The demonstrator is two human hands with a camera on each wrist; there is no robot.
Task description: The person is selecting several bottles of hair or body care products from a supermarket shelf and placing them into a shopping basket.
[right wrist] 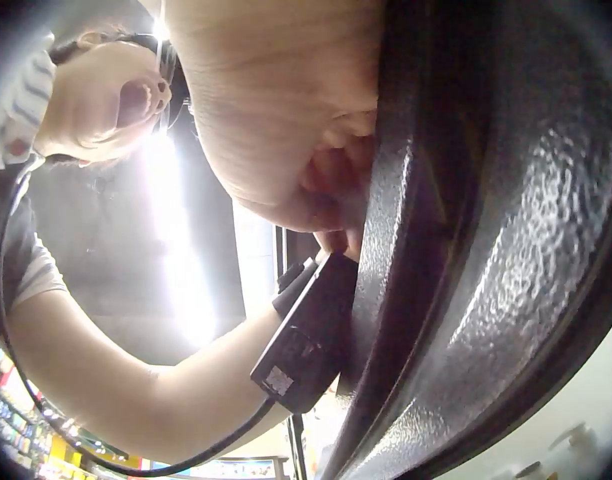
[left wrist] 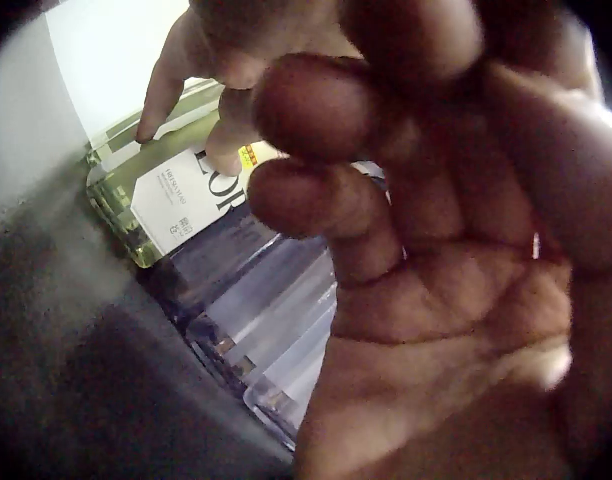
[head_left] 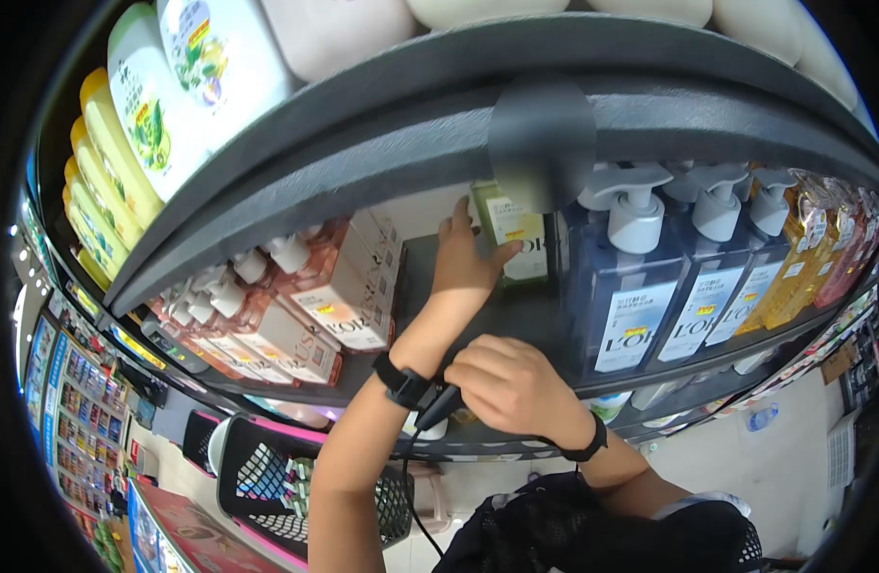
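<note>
My left hand [head_left: 466,267] reaches into the shelf, fingers spread at the left side of a green bottle [head_left: 527,265] with a white label. In the left wrist view, one fingertip of the left hand [left wrist: 231,75] is at the edge of the green bottle [left wrist: 171,205] and the thumb lies over its front. My right hand [head_left: 518,387] hangs loosely curled with nothing visible in it, beside the black device [head_left: 437,409] on the left wrist. Its palm fills much of the left wrist view; whether its fingertips touch the device is unclear.
Blue pump bottles [head_left: 630,286] stand right of the green one, amber bottles [head_left: 783,277] beyond. Pink pump bottles and boxes [head_left: 339,296] stand to the left. A dark curved shelf edge [head_left: 391,86] hangs above. Below is a black basket [head_left: 234,468] with a pink rim.
</note>
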